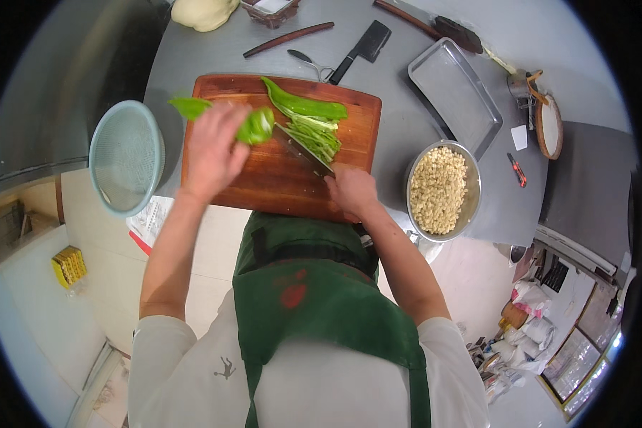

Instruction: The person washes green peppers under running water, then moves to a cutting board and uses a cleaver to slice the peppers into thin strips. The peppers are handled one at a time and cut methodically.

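My left hand (216, 147), slightly blurred, holds a green pepper (255, 127) over the left part of the wooden cutting board (262, 182). One pointed end of it shows past my fingers on the left; the middle is hidden under the hand. In my right hand (356, 191) is the handle of a kitchen knife (305, 151), its blade slanting up and left towards the pepper. Just right of the blade lies a heap of thin green pepper strips (318, 138). Above the heap rests a larger flattened piece of green pepper (310, 104).
Left of the board stands a pale blue plastic colander (125, 158). A steel bowl of small pale cubes (438, 190) and a metal tray (457, 96) are on the right. Beyond the board lie a black cleaver (374, 41), scissors (311, 63) and a dark wooden stick (289, 39).
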Motion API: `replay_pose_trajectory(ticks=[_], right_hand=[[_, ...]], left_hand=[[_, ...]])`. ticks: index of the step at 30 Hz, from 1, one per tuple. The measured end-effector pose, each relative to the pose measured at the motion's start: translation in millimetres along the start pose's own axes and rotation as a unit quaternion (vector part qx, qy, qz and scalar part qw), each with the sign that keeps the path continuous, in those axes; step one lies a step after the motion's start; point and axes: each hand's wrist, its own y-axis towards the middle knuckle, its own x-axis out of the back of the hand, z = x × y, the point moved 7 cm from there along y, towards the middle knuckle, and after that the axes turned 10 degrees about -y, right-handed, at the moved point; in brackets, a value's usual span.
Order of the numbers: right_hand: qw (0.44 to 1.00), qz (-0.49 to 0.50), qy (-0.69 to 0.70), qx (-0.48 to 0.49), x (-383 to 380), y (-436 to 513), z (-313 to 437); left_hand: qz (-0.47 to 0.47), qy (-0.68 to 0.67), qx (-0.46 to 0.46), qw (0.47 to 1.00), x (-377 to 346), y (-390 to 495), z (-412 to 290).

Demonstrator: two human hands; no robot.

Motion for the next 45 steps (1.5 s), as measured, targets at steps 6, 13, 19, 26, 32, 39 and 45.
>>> replay_pose_trajectory(ticks=[6,13,19,26,32,39,45], right_hand=[[1.000,-0.001,-0.022,-0.012,-7,3,3],[0.999,-0.001,-0.048,-0.008,-14,1,12],[0.998,-0.026,-0.057,-0.005,-15,4,19],[0.992,-0.075,-0.090,0.043,12,-9,67],[0.939,-0.220,-0.177,0.195,15,7,159],[0.959,-0.151,-0.157,0.183,-1,47,176],[0.979,-0.047,-0.148,0.135,15,36,159]], left_hand=[[0.146,0.050,0.080,0.985,-124,-107,10],[-0.015,0.041,0.151,0.988,-91,-131,40],[0.075,0.014,0.191,0.979,-117,-134,54],[-0.034,-0.032,0.161,0.986,-98,-139,58],[0.005,-0.032,0.148,0.988,-103,-131,68],[-0.023,-0.024,0.130,0.991,-106,-129,73],[-0.070,-0.006,0.112,0.991,-106,-131,71]])
